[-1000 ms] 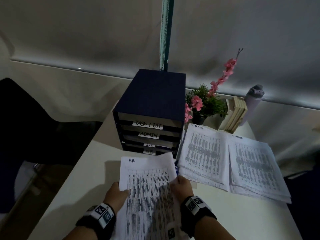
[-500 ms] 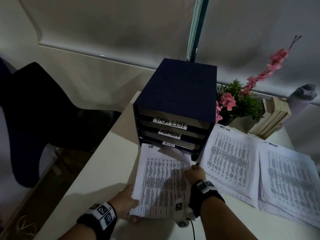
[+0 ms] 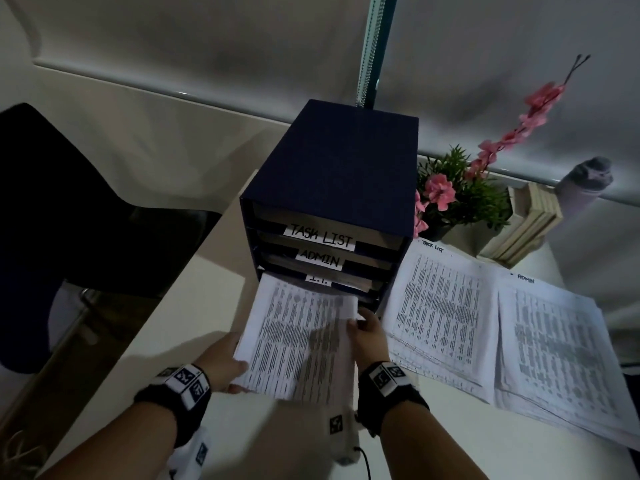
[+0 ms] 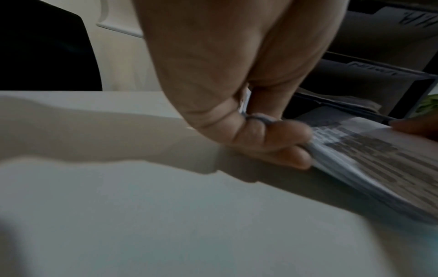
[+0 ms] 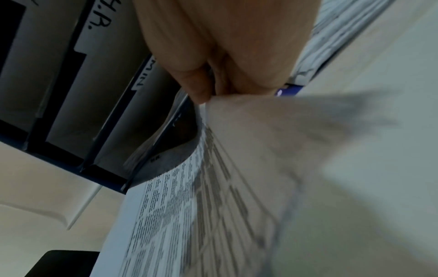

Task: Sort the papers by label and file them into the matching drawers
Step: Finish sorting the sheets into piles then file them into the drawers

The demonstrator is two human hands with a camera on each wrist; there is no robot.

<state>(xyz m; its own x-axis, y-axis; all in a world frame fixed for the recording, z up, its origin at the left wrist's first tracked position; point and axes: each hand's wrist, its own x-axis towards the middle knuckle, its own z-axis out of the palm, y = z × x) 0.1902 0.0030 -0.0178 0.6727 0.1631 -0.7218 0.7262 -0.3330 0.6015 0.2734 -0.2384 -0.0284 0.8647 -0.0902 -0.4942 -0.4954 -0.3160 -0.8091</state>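
A dark blue drawer unit (image 3: 332, 174) stands at the back of the white desk (image 3: 194, 306), its slots labelled TASK LIST, ADMIN, I.T. and, lowest, H.R. Both hands hold a stack of printed H.R. papers (image 3: 298, 337) whose far edge is inside the lowest slot. My left hand (image 3: 225, 362) grips the stack's left edge, thumb on top (image 4: 272, 131). My right hand (image 3: 367, 330) pinches the right edge near the slot (image 5: 203, 97). Two more paper stacks lie to the right: one headed TASK LIST (image 3: 440, 306), one headed ADMIN (image 3: 554, 348).
A potted plant with pink flowers (image 3: 453, 199), several books (image 3: 526, 223) and a grey bottle (image 3: 585, 181) stand behind the loose stacks. A dark chair (image 3: 69, 202) sits left of the desk. Blinds hang behind.
Both hands have carried the H.R. stack forward from the desk's front to the drawer unit. Its top edge, H.R. heading included, has now gone into the lowest slot.
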